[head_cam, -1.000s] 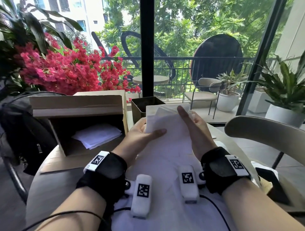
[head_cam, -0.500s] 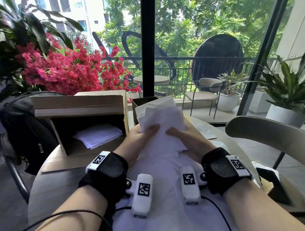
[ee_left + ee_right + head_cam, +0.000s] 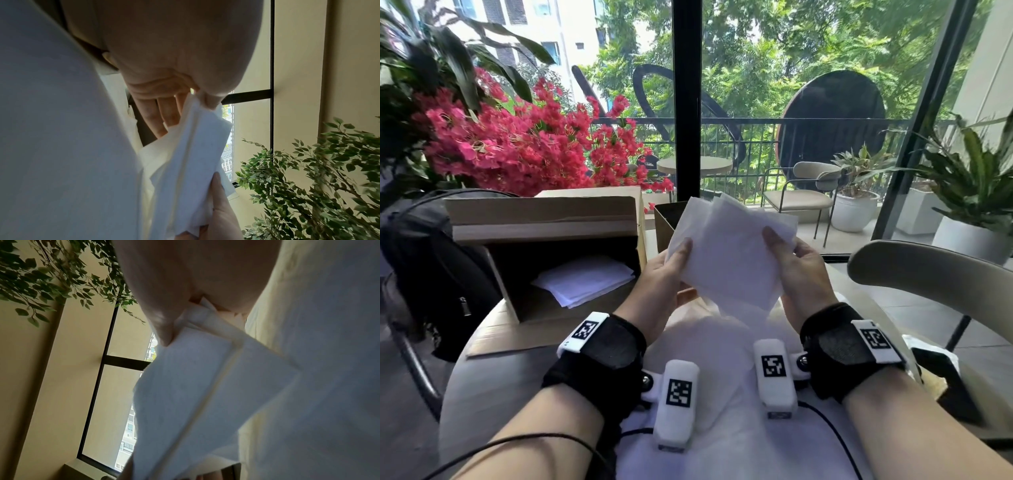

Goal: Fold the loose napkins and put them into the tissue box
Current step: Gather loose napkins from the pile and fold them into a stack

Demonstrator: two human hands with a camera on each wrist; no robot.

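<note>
I hold a white folded napkin (image 3: 729, 255) up in the air over the table, both hands on it. My left hand (image 3: 675, 270) pinches its left edge with the thumb on the near face. My right hand (image 3: 789, 257) pinches the right edge the same way. In the left wrist view the napkin (image 3: 195, 154) hangs between my fingers (image 3: 152, 116) and thumb. The right wrist view shows my thumb pressed on the napkin (image 3: 205, 386). To the left an open cardboard box (image 3: 544, 219) lies on its side with folded napkins (image 3: 585, 282) inside. Loose napkins (image 3: 722, 363) cover the table below my wrists.
A small dark box (image 3: 665, 219) stands just behind the held napkin. A black backpack (image 3: 431, 270) sits left of the cardboard box, and a beige chair back (image 3: 935, 274) curves at the right. A dark phone (image 3: 941, 387) lies on the table's right edge.
My right hand lay flat on the napkin, then both hands pressed it together; now the hands have spread to its side edges and hold it up a little higher.
</note>
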